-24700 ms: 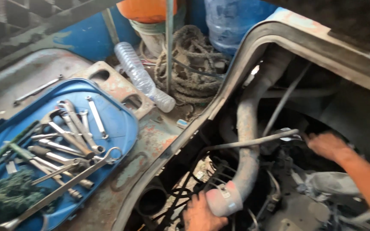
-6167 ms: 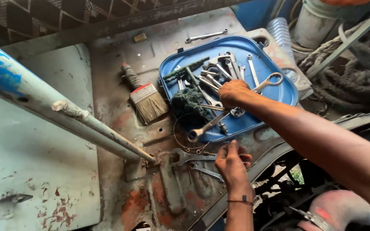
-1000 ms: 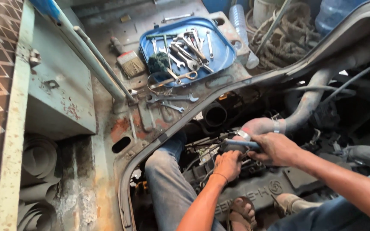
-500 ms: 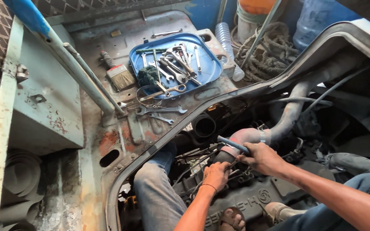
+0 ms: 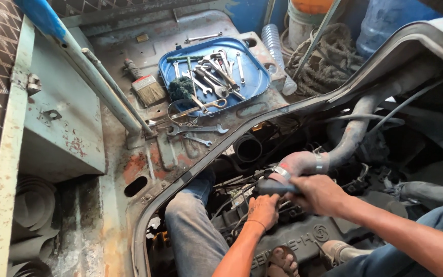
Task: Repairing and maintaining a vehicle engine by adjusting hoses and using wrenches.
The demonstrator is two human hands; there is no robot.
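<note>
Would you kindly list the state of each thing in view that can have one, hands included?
Right hand: closed around a dark tool handle.
Left hand: resting on the engine, holding nothing visible.
Hose: clamp band on its end.
Blue tray: flat, filled with spanners.
Paintbrush: lying flat.
Plastic bottle: lying on its side.

right hand (image 5: 320, 194) grips dark tool handle (image 5: 275, 188) | left hand (image 5: 262, 209) on engine (beside hose (image 5: 303, 164))

Blue tool tray (image 5: 255, 77) on rusted metal floor, holding wrenches (image 5: 216, 69); paintbrush (image 5: 144, 84) left of tray; two loose spanners (image 5: 196, 131) below tray; clear plastic bottle (image 5: 275, 51) and coiled rope (image 5: 329, 61) right of tray
</note>
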